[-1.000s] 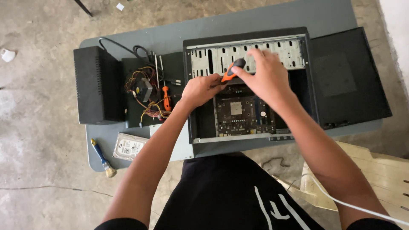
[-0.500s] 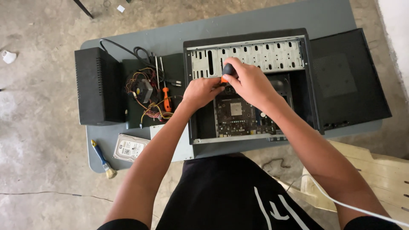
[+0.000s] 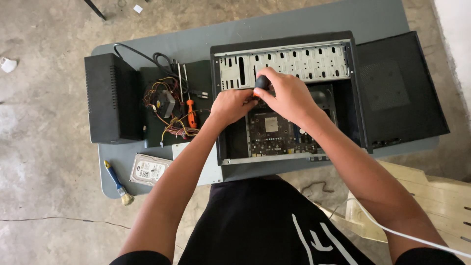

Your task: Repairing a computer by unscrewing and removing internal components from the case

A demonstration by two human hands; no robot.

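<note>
Lying flat on its side near the middle of the tabletop, an open computer case, side panel off so the circuit board inside faces up and can be reached from above; removed panel laid flat just beside it toward the right edge, out of the way.

Gripping the black-and-orange handle of a screwdriver from above, right hand, fingers wrapped tight round it, handle held upright over the board, apparently so the tip bears straight down; tip itself hidden behind the hands.

Pressed close against it, left hand, fingers curled narrow near the lower shaft, seemingly steadying it; whether pinching the shaft or only touching cannot be told.

Off toward the left edge, a black box standing apart; between it and the case, a power unit with loose coloured wires and a spare orange screwdriver, kept near to hand.

At the near left corner, a hard drive and a small brush, set aside clear of the work.
</note>
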